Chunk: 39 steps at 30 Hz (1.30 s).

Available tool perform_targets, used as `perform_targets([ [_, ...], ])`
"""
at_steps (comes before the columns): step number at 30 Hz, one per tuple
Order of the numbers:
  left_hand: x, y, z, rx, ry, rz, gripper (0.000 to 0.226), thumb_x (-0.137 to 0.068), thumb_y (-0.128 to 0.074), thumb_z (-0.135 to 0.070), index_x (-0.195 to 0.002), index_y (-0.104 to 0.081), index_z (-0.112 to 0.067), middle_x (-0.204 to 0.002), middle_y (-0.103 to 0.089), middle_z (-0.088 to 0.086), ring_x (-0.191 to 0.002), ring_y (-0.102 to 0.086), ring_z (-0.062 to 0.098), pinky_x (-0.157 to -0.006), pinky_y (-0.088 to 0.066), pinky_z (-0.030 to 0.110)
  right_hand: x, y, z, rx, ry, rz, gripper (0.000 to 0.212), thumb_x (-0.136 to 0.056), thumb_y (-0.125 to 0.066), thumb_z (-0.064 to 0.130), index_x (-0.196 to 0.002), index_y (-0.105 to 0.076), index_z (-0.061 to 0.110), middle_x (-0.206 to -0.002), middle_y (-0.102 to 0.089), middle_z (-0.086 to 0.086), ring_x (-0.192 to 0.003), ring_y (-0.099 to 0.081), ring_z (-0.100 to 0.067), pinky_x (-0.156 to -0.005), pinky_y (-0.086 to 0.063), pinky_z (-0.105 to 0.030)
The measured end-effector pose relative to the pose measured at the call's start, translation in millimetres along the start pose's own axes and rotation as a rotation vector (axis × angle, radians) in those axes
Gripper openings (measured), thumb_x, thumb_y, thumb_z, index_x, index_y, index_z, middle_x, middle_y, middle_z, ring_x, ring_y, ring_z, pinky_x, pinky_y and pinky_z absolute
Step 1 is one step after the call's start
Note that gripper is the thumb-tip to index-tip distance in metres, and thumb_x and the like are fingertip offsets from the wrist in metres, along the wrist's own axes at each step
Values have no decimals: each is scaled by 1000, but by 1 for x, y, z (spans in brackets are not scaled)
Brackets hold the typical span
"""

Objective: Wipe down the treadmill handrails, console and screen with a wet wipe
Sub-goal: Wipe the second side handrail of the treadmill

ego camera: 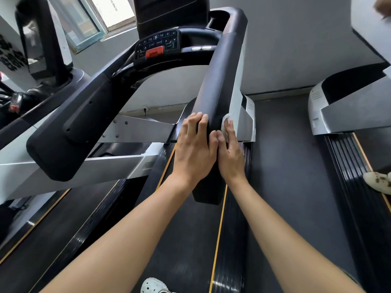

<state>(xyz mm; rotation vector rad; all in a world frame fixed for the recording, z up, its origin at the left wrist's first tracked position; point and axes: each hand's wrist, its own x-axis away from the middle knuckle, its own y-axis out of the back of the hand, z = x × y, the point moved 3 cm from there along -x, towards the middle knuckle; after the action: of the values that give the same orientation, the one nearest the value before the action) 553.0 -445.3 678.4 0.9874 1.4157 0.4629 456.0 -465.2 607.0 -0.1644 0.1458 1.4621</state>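
1. Right handrail (220, 77) — a black padded bar running from the console (157, 46) toward the viewer; the reference for all that follows.
2. Left hand (194, 149) — on the rail's inner face near its lower end, fingers curled over the top, gripping it.
3. Right hand (230, 153) — on the rail's outer face, touching the left hand; fingers extended, pressing flat.
4. Wet wipe (226, 121) — white, pinned between those fingers and the rail's outer side, mostly covered.
5. Screen (169, 9) — dark, beyond the rail's far end, above the console.
6. Left handrail (69, 127) — well apart from the right handrail, across the belt (184, 240).
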Motion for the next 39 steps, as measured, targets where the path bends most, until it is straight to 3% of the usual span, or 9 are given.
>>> perform_targets([
  [5,1,0,1,16,6,-8,44,-103,-46,-27,-138,-51,-2,-143,-49,13,-139,-43,32,-116,-36,45,-29,2,13,-5,-2,25,51,-107,-41,50,-156,-34,44,-167,-24,18,-151,-24,2,-117,-19,-19],
  [11,1,-1,1,19,-12,-42,42,-103,-46,-26,-136,-52,0,-141,-51,14,-138,-45,34,-114,-37,48,30,1,-25,30,-32,54,52,-111,-35,42,-162,-21,41,-167,-19,23,-151,-17,8,-117,-17,-14],
  [15,2,-3,3,13,-11,-49,42,-104,-43,-26,-136,-52,-1,-140,-51,14,-138,-45,33,-114,-37,48,49,-1,-36,8,-144,71,53,-111,-32,44,-162,-18,39,-167,-21,21,-151,-19,3,-125,-19,-28],
  [19,2,-3,3,24,-13,-40,43,-105,-41,-28,-137,-51,-2,-143,-51,13,-140,-44,32,-118,-33,48,29,-3,-7,-57,-72,52,53,-109,-32,45,-161,-25,37,-167,-22,18,-153,-17,3,-127,-16,-30],
  [26,38,3,8,39,-71,3,56,-110,-42,-32,-157,-34,-3,-166,-30,11,-158,-15,26,-127,-21,48,65,0,-28,-24,-132,98,53,-111,-32,44,-162,-17,40,-168,-22,16,-152,-21,-1,-127,-20,-34],
  [30,57,2,6,-31,-86,-28,61,-109,-46,-30,-158,-28,2,-168,-23,16,-159,-11,28,-126,-22,48,66,-6,-37,-46,-209,75,51,-110,-29,49,-161,-21,44,-166,-29,13,-153,-26,-8,-126,-23,-38],
  [34,59,-7,-1,-71,-43,-40,65,-108,-45,-29,-159,-23,4,-169,-17,19,-159,-6,31,-128,-18,49,34,-7,-24,-95,-161,10,51,-110,-27,48,-160,-23,43,-166,-26,18,-153,-23,-2,-127,-20,-35],
  [37,59,-12,3,-85,-58,-50,66,-108,-45,-29,-158,-22,6,-168,-17,22,-159,-6,34,-128,-17,50,27,-5,-37,-84,-175,13,50,-110,-26,49,-160,-22,46,-165,-30,18,-150,-30,-4,-124,-24,-31],
  [39,59,-15,5,-107,-64,-50,66,-109,-44,-30,-158,-22,8,-168,-16,24,-159,-7,36,-127,-17,52,31,-8,-59,-86,-218,21,50,-108,-26,52,-158,-26,45,-158,-44,11,-144,-43,-13,-121,-32,-39],
])
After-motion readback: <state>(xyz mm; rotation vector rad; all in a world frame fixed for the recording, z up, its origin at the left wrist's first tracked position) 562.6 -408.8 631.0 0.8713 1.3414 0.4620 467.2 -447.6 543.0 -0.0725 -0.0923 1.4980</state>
